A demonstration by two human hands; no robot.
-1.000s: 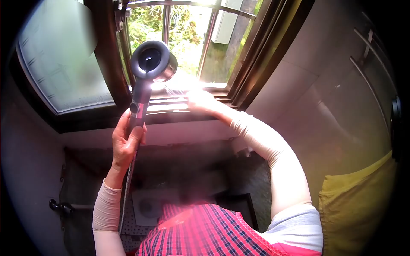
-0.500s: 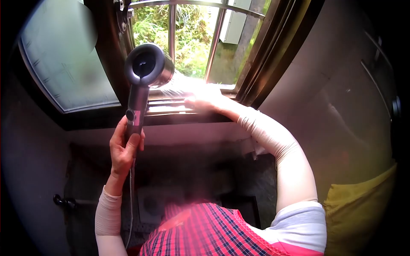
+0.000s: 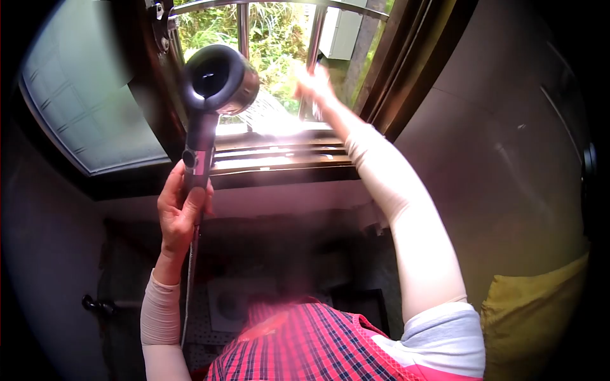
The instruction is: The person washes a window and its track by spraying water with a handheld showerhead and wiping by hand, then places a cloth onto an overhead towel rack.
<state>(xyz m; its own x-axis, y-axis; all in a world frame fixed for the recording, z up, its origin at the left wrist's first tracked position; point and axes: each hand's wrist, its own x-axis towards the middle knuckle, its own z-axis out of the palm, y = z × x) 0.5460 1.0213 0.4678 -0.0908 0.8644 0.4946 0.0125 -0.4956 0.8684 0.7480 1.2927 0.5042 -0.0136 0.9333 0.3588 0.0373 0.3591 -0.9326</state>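
Shower head (image 3: 219, 82): one, dark, with a ring-shaped back; in front of the window opening, left of its middle, raised above the track (image 3: 273, 159).

Long axis: along the handle, near upright in view, top leaning slightly right. Ring side towards the wearer; spray side away, towards the opening. Hose (image 3: 189, 286): from the lower end of the handle, hanging down beside the left forearm.

Left hand (image 3: 180, 213): fingers closed round the lower handle, thumb across the near side; grip looks firm.

Right hand (image 3: 316, 89): arm stretched out to the upright bar (image 3: 314, 32) on the right, blurred; whether the fingers are open or closed on the bar, or hold anything, cannot be told.

Water (image 3: 267, 113): running, in fine streams from the right of the head, slanting down and right to the bright foot of the opening.

Progress, as judged: work under way, water on and reaching the opening. Track shiny, probably wet. How much of bars and track is finished or left cannot be told; glare hides part of the foot.

Surroundings: frosted pane (image 3: 82, 95), left; yellow cloth (image 3: 534, 311), lower right; checked apron (image 3: 298, 343) on the wearer.
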